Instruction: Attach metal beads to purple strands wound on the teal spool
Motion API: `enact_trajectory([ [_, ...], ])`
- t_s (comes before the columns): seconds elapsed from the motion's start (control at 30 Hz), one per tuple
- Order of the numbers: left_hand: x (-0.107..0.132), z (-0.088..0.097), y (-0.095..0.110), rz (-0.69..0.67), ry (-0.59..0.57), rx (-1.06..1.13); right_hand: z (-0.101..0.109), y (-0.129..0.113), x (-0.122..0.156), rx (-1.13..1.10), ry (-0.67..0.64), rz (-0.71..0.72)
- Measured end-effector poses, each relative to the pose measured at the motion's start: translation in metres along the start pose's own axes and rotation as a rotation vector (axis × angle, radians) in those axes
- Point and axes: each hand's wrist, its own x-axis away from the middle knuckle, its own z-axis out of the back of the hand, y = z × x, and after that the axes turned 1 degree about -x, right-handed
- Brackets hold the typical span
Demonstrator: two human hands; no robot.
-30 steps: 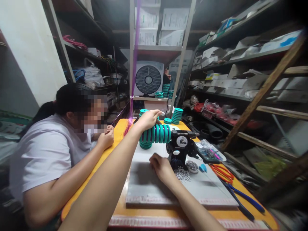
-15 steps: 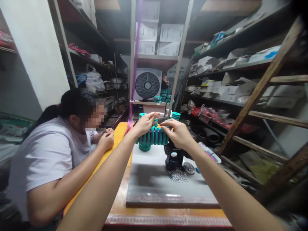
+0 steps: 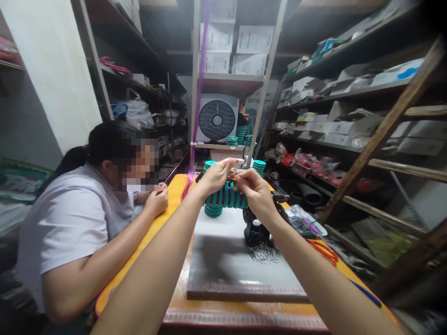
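Observation:
My left hand (image 3: 215,175) and my right hand (image 3: 254,188) meet above a row of teal spools (image 3: 225,197) mounted on a black machine (image 3: 256,228). Both hands pinch something thin and too small to name between their fingertips. A purple thread (image 3: 197,97) hangs down from above to the orange table (image 3: 174,186) just left of my left hand. A pile of small metal pieces (image 3: 263,253) lies on the grey board (image 3: 223,265) in front of the machine.
A co-worker in a white shirt (image 3: 70,223) sits at the left, hands together at the table edge. Orange scissors (image 3: 324,251) and a bag of parts (image 3: 303,221) lie at the right. A fan (image 3: 217,120), teal spool stacks (image 3: 258,167) and box-filled shelves stand behind.
My right hand left the board by the machine, rose and joined my left hand above the teal spools. My left hand stayed there. The view shifted slightly.

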Motion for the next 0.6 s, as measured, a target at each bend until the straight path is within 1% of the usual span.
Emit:
enact_trajectory([
  [0.07,0.0,0.0,0.003,0.039,-0.007,0.041,-0.006,-0.002,0.015,-0.081,-0.015,-0.045],
  [0.17,0.0,0.001,0.007,0.103,0.009,0.099,-0.021,0.001,0.044,-0.131,-0.012,-0.104],
  [0.3,-0.002,0.0,0.007,0.159,0.026,0.034,-0.04,0.025,0.081,-0.075,0.042,-0.16],
  [0.4,-0.003,0.0,0.004,0.146,0.033,0.005,-0.047,0.047,0.094,0.026,0.043,-0.194],
  [0.47,-0.002,-0.002,0.002,0.127,0.046,0.011,-0.047,0.054,0.099,0.097,-0.014,-0.213],
  [0.5,-0.002,-0.002,0.002,0.125,0.05,0.021,-0.045,0.054,0.1,0.13,-0.067,-0.218],
  [0.53,-0.001,-0.003,0.003,0.125,0.053,0.037,-0.043,0.052,0.102,0.16,-0.134,-0.216],
  [0.6,0.001,-0.003,0.006,0.128,0.054,0.077,-0.037,0.04,0.107,0.212,-0.289,-0.183],
])
